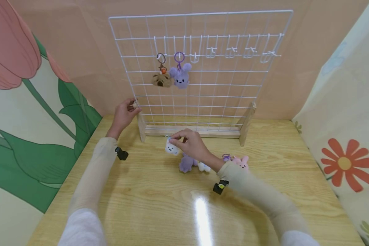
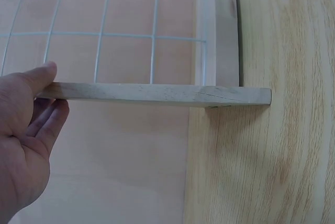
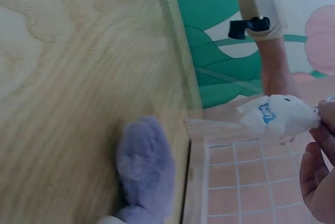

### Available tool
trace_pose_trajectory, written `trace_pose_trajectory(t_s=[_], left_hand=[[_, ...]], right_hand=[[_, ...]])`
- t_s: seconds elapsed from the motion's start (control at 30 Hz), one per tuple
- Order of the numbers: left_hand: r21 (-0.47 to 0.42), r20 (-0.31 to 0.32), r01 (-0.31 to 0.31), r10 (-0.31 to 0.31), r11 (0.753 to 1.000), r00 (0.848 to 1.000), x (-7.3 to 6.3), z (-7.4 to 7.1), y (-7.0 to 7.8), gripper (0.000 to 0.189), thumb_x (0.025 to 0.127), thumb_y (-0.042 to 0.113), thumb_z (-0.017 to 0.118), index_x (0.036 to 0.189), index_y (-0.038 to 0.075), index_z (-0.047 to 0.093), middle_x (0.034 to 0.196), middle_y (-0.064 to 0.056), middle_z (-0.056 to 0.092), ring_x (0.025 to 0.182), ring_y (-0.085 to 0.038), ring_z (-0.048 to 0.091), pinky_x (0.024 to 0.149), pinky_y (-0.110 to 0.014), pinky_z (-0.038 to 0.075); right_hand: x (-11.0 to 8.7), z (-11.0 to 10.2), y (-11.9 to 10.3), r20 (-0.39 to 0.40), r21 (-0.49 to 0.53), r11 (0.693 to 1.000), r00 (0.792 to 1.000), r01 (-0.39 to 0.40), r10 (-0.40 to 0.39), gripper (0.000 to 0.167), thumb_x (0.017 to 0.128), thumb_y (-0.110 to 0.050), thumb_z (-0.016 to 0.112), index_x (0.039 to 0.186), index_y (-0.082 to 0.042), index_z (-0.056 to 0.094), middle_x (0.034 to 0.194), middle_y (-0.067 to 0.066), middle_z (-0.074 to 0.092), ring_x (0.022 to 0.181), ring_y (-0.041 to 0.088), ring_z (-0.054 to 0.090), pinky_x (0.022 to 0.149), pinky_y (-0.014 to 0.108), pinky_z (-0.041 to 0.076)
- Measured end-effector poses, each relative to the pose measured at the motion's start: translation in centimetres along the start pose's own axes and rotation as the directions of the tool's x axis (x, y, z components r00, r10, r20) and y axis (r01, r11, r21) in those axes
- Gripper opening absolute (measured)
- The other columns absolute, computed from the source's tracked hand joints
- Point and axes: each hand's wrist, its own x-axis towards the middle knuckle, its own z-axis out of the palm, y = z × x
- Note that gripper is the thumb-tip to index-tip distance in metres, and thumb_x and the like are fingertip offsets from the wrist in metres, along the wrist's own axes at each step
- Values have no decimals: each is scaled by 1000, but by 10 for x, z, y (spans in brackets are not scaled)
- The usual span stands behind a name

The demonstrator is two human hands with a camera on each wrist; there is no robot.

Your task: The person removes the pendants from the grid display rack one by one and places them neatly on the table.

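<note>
My right hand [image 1: 190, 145] pinches a small white plush keychain [image 1: 171, 147] by its top, holding it in front of the rack's base. In the right wrist view this plush [image 3: 285, 116] hangs from the fingertips and shows a blue mark. My left hand [image 1: 124, 114] grips the upper end of the rack's left wooden leg [image 2: 157, 93], thumb on one side and fingers on the other. On the white wire grid rack [image 1: 200, 14], a brown plush keychain [image 1: 161, 80] and a purple bunny keychain [image 1: 181, 79] hang side by side from hooks.
Several bare white hooks [image 1: 212, 51] line the grid to the right. On the wooden table [image 1: 153, 201] lie a purple plush [image 1: 187, 163], a white plush [image 1: 204, 166] and a pink plush [image 1: 242, 162], partly behind my right forearm. Printed cloths stand at both sides.
</note>
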Motion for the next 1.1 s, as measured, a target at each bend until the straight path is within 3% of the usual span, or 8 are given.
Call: trace_pose_trajectory(t_s=[0.5, 0.87, 1.1], left_hand=[[-11, -9, -5, 5, 1000, 1000, -1, 2, 1, 48, 96, 9, 72, 139, -5, 56, 133, -28, 62, 118, -39, 66, 97, -46, 59], [-3, -4, -4, 4, 1000, 1000, 0, 1, 0, 51, 96, 9, 72, 142, -4, 54, 134, -28, 61, 119, -39, 65, 98, -45, 58], [-13, -3, 3, -3, 1000, 1000, 0, 2, 0, 49, 97, 12, 72, 141, -3, 55, 134, -27, 62, 119, -39, 65, 98, -45, 58]], right_hand=[[-26, 28, 13, 103, -5, 996, 991, -84, 84, 13, 94, -29, 77, 97, -18, 82, 93, -10, 76, 87, 9, 60, 68, 24, 56], [-39, 35, 23, 179, -47, 991, 975, -124, 131, 10, 96, -33, 74, 97, -26, 81, 92, -19, 73, 84, 7, 57, 65, 26, 54], [-41, 35, 31, 180, -47, 989, 972, -142, 148, 9, 96, -31, 75, 96, -26, 81, 92, -16, 73, 77, 9, 57, 71, 29, 53]])
